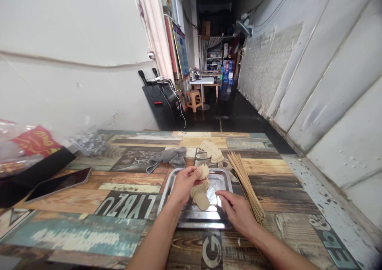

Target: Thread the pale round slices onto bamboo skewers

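Note:
My left hand (187, 182) is closed, pinching a thin, round beige slice (203, 172) above the steel tray (185, 218). My right hand (235, 208) is closed at the tray's right side, fingertips around a thin skewer (211, 183) that slants up toward the slice. Whether its tip has pierced the slice is too small to tell. More flat beige slices (201, 197) lie piled in the tray beneath my left hand. Beside my right hand rests a bundle of bamboo skewers (246, 186). Behind the tray, further beige slices (211, 150) overlap on the table.
A grey cloth (167, 158) lies behind the tray. A tablet or large phone (59, 184) and plastic bags (32, 142) are at left. Past the wood-patterned table (125, 230) stand a black speaker-like box (162, 104), a stool (194, 99) and a white table (203, 80).

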### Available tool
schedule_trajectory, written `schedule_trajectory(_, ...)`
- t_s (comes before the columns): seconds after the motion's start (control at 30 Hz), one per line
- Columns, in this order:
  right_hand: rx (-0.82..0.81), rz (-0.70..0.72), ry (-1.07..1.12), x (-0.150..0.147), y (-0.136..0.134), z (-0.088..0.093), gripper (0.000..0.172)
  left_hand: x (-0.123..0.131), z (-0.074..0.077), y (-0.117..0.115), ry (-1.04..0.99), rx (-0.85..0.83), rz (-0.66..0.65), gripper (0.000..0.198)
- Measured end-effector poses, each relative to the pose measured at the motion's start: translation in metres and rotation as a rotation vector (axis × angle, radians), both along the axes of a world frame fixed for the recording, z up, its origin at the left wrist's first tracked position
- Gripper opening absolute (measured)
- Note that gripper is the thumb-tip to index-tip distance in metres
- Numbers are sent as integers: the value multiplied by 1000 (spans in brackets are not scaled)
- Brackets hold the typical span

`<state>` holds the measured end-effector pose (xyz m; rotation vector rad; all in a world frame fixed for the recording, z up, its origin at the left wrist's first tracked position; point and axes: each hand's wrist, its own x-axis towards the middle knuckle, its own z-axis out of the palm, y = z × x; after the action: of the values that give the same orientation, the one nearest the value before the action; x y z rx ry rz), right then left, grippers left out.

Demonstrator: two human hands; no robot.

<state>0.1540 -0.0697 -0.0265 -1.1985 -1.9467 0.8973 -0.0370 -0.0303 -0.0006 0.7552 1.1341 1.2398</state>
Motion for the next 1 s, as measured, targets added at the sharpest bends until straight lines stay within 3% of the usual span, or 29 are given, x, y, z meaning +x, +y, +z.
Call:
schedule_trajectory(0.3,-5,48,-33,-1,-2,5,36,-1,0,1,-167,-94,-30,33)
schedule_trajectory(1.0,-57,-51,43,-1,1,1,35,4,2,-3,-189,-67,-80,36)
